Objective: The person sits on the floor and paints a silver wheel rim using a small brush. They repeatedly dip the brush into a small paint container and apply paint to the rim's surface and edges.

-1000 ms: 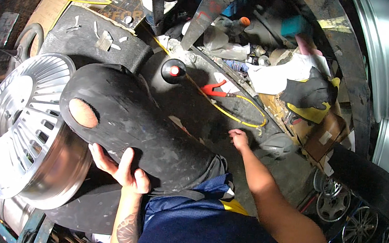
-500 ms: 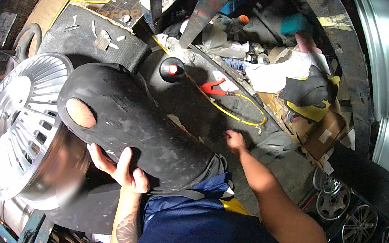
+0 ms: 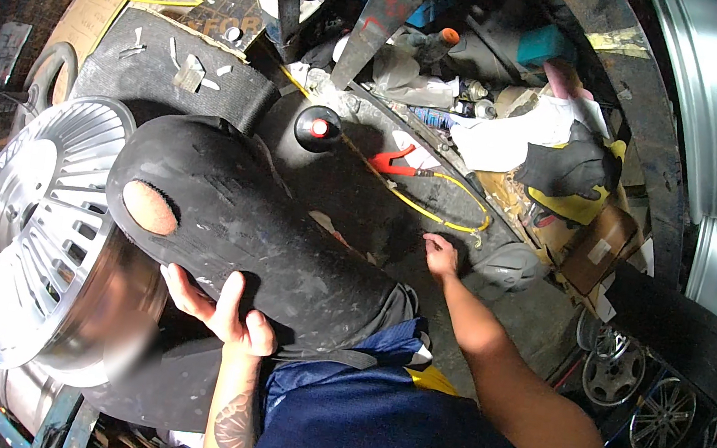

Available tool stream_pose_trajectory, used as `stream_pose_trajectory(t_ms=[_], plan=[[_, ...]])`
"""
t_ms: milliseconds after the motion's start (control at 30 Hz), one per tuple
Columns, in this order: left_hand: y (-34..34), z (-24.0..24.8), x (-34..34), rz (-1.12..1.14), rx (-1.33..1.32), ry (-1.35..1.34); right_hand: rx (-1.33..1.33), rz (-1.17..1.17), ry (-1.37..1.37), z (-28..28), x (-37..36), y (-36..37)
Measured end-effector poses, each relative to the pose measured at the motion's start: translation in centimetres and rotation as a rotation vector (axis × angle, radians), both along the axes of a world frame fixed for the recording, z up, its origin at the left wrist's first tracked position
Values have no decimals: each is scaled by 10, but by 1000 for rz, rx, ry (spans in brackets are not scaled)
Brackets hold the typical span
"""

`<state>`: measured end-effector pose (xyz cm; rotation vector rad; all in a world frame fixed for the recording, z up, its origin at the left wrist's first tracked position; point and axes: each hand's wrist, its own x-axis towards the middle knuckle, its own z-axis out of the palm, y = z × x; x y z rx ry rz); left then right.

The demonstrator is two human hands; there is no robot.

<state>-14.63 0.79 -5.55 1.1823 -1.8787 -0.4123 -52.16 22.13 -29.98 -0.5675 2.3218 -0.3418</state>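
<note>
My left hand [image 3: 223,310] lies against the black trouser leg [image 3: 258,219], fingers spread, with nothing in it. Beside that leg stands a silver multi-spoke wheel rim [image 3: 46,226], its face turned to the left. My right hand [image 3: 439,258] is low over the dark floor on the far side of the leg. Its fingers are bent and drawn together at the tips; anything between them is too small to make out. Beyond it are a red air blow gun [image 3: 395,160] on a yellow hose [image 3: 421,205] and a dark bottle with a red tip [image 3: 318,128].
Black-and-yellow gloves [image 3: 572,172] and a white cloth [image 3: 503,139] lie on clutter at the upper right. Spray cans [image 3: 475,109] lie nearby. Several wheels [image 3: 663,416] stand at the lower right. A dark mat [image 3: 169,69] with scraps is at the upper left.
My right hand has shifted slightly to the right and its fingers have moved a little upward. My left hand and the wheel rim have stayed in place.
</note>
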Motion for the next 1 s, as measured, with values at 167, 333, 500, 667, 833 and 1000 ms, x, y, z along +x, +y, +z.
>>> stream_pose_trajectory(t_ms=[167, 333, 500, 667, 833, 1000], plan=[[0, -2, 1, 2, -2, -10, 178, 285, -279, 2, 12, 14], [-1, 0, -2, 5, -4, 7, 93, -44, -342, -15, 6, 23], [1, 0, 2, 12, -3, -16, 97, 47, -45, -7, 2, 5], [0, -4, 0, 15, -10, -17, -48, 210, 35, 2, 9, -2], [-1, -1, -2, 6, -15, 14, 194, 397, -63, 8, 18, -33], [0, -1, -1, 6, -10, 10, -409, 261, 87, 18, 42, -79]])
